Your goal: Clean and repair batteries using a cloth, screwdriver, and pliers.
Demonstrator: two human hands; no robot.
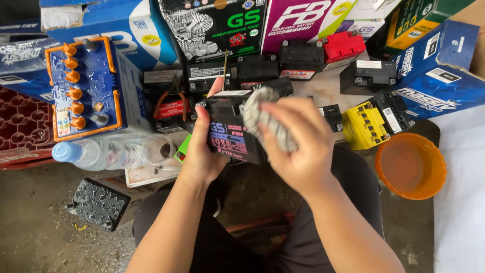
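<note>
Battery: I see a small black battery (233, 132) held up over the person's lap, in the middle of my view, its label side facing the camera.
Left hand: my left hand (202, 151) is closed around the battery's left side, thumb along the front edge, fingers wrapped behind it.
Right hand: my right hand (298, 146) is clenched on a grey rag (265, 121) and presses it against the battery's upper right face.
Pliers: orange-handled pliers (174, 96) lie just left of the battery, on top of another dark battery.
Bottle: a clear plastic bottle with a blue cap (101, 153) lies on its side, left of the battery and lower.
Blue battery: a large blue battery with orange caps (83, 88) stands far left of the held battery.
Yellow battery: a yellow-topped battery (364, 125) sits to the right of the held battery.
Bowl: an orange bowl (410, 166) rests on the floor, further right and lower.
Red battery: a red-topped battery (343, 47) sits above and right of the held battery.
Boxes: cardboard battery boxes (217, 25) are stacked beyond it, along the top.
</note>
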